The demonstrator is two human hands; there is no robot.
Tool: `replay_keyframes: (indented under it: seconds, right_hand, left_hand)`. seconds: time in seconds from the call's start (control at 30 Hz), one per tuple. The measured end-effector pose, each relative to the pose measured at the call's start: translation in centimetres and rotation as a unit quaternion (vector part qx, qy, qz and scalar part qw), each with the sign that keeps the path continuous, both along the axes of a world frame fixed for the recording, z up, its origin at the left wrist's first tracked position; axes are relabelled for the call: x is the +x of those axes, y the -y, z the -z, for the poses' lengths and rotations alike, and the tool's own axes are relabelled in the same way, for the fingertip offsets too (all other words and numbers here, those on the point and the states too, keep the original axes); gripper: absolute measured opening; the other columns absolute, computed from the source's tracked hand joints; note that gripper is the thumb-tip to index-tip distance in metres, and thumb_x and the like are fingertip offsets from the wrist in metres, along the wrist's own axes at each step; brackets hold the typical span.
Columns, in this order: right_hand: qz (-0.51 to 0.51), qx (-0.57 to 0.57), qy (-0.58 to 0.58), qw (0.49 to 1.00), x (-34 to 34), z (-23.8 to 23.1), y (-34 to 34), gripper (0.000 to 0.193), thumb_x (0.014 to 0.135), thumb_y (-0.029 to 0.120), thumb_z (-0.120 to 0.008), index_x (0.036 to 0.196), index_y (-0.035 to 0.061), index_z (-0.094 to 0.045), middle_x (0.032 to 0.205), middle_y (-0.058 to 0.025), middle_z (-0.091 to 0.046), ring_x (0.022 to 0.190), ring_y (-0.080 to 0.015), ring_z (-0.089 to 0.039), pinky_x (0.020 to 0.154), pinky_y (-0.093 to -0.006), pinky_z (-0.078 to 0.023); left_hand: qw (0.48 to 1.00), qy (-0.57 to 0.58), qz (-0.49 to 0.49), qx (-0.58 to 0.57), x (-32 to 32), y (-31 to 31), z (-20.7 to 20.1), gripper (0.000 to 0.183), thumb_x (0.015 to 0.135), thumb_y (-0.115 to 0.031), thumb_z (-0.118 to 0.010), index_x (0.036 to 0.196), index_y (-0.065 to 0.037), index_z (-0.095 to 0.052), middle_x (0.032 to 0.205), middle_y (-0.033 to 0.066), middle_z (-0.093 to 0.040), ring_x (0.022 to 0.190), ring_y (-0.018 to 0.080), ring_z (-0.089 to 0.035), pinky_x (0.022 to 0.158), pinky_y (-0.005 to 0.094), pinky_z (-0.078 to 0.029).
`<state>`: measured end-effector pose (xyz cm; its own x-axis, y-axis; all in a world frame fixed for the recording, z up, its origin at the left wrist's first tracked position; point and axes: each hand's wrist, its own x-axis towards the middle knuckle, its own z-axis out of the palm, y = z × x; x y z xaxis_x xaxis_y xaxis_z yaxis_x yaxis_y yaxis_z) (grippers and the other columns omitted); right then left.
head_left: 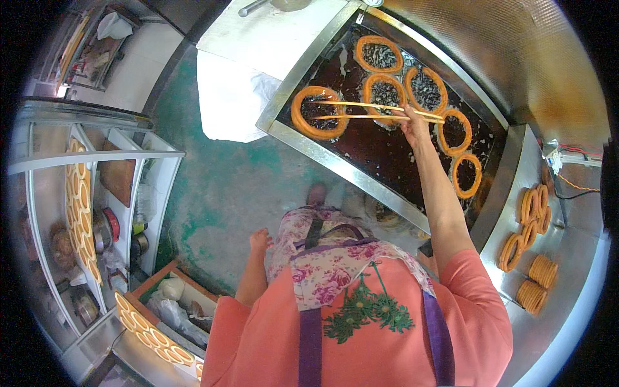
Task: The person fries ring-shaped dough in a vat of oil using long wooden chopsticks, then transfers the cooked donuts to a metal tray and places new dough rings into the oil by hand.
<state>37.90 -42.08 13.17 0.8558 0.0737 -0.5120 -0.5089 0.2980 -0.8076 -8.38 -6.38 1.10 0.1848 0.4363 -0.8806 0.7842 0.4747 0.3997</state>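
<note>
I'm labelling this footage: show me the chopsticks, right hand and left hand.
Chopsticks [364, 105]: head view, on the upper stick's shaft.
Right hand [414, 126]: head view, on the hand's middle.
Left hand [260, 241]: head view, on the hand's middle.

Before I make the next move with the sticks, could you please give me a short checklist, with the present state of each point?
1. Right hand gripping both long chopsticks: ok.
2. Both tips inside the opening of the leftmost ring: ok.
3. Leftmost ring apart from the other five rings: ok.
4. Left hand away from the fryer: ok.
5. Undersides of the rings browned: cannot tell, hidden in the oil.
</note>
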Motion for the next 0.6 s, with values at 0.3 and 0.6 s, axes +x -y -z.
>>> replay_keyframes:
  seconds: [0.3,0.6]
  right_hand:
    - [0.121,0.176,-0.062,0.975,-5.1,1.8,5.7,0.024,0.089,0.019,-0.059,0.107,0.0042,-0.053,0.103,-0.0232,-0.062,0.059,-0.0141,-0.058,0.040,-0.0154,-0.044]
    - [0.296,0.247,0.001,0.923,-7.3,-5.8,8.1,0.021,0.090,0.021,-0.057,0.102,0.0028,-0.054,0.099,-0.0221,-0.064,0.073,-0.0240,-0.065,0.046,-0.0212,-0.050]
  left_hand:
    - [1.000,-0.004,0.019,0.011,-1.0,1.3,0.0,0.039,0.082,-0.020,-0.056,0.115,0.001,-0.055,0.102,0.0122,-0.057,0.083,0.0263,-0.060,0.059,0.0378,-0.053]
    - [0.999,0.013,0.051,0.009,-1.0,2.7,1.6,0.040,0.082,-0.023,-0.058,0.115,0.001,-0.055,0.103,0.0116,-0.057,0.082,0.0264,-0.061,0.057,0.0370,-0.053]
